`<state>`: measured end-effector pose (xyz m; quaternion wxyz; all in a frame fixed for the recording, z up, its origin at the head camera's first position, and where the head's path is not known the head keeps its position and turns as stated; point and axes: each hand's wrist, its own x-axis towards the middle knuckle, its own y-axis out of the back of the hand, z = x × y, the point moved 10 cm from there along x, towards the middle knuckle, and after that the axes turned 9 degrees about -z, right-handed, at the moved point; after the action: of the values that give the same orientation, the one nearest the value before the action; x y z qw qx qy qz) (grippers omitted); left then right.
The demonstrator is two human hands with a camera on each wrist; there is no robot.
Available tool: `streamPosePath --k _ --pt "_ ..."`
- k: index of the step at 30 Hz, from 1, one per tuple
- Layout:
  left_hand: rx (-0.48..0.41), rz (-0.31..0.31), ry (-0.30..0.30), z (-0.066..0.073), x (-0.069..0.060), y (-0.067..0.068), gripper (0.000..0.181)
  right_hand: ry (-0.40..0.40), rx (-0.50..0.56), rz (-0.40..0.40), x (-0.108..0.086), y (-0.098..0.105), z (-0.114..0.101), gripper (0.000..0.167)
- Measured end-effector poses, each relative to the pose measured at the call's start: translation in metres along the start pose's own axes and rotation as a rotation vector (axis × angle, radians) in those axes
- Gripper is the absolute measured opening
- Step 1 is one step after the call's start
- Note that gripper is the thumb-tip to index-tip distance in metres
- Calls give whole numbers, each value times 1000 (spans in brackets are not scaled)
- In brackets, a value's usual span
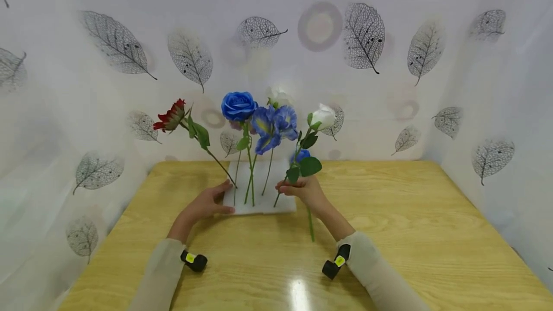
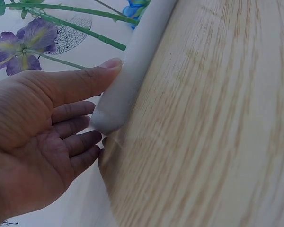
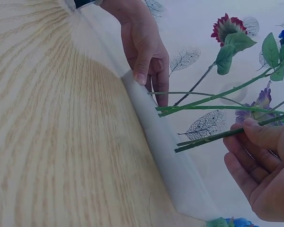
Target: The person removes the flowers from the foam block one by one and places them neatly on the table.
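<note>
Several flowers over white foam block (image 1: pixel 262 209) on table (image 1: pixel 389 234). Far left: red flower (image 1: pixel 172 116), tilted outward. Left hand (image 1: pixel 206 205) at block's left end, fingers loosely spread, thumb touching front edge; block looks light, soft, easily nudged, best braced low. Middle: blue rose (image 1: pixel 239 105), purple-blue flower (image 1: pixel 267 128), stems reaching down to block. Right: white rose (image 1: pixel 324 116) above block's right part, stem pinched below leaves by right hand (image 1: pixel 308 193); tip's depth unclear. Stem seems thin, springy; low grip suits, petals probably crush easily.
</note>
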<state>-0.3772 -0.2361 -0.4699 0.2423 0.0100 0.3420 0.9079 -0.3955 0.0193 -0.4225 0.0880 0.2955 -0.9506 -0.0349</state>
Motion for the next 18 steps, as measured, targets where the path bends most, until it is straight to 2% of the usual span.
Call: streamPosePath --k 6,11,18 --pt "28 5 -6 -1 0 -1 91 -8 40 6 0 1 1 25" --pt "10 3 -12 2 -1 -1 88 -42 96 5 -4 0 -2 31" --pt "13 -1 8 3 0 -1 88 -62 43 -16 -6 2 -8 32"
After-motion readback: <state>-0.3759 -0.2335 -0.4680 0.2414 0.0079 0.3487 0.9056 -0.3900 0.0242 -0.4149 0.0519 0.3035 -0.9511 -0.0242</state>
